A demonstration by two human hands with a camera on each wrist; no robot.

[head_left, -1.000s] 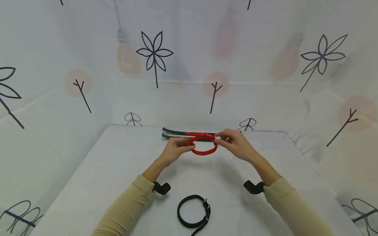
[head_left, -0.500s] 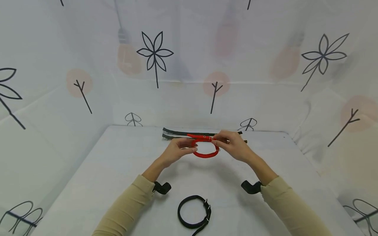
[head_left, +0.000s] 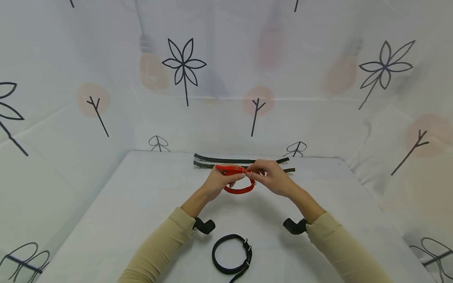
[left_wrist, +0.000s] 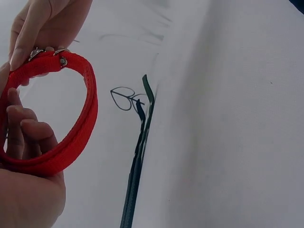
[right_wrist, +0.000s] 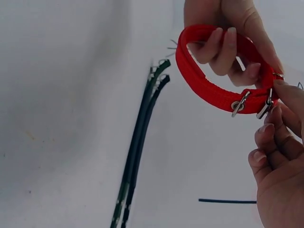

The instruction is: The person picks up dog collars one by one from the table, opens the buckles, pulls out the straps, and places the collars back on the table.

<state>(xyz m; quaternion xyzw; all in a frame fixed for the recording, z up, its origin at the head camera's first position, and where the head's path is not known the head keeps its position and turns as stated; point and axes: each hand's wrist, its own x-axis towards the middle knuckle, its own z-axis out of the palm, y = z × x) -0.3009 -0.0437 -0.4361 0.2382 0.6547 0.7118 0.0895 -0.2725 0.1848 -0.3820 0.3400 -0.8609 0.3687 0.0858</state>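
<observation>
A red buckled collar, closed into a loop, is held up above the table between both hands. My left hand grips its strap with the thumb on top, and in the right wrist view its fingers pass through the loop. My right hand pinches the collar right at the silver buckle. A metal D-ring and an eyelet sit beside that buckle. The red strap's end points left over my left hand. Part of the band is hidden behind the fingers.
Two dark green straps lie side by side along the table's back edge, behind the hands. A black collar, coiled in a ring with its buckle to the right, lies near the front. Patterned white cloth walls the table.
My right hand has moved left and slightly down, and my left hand a little right, so they are closer together. The red strap's end now shows above my left hand.
</observation>
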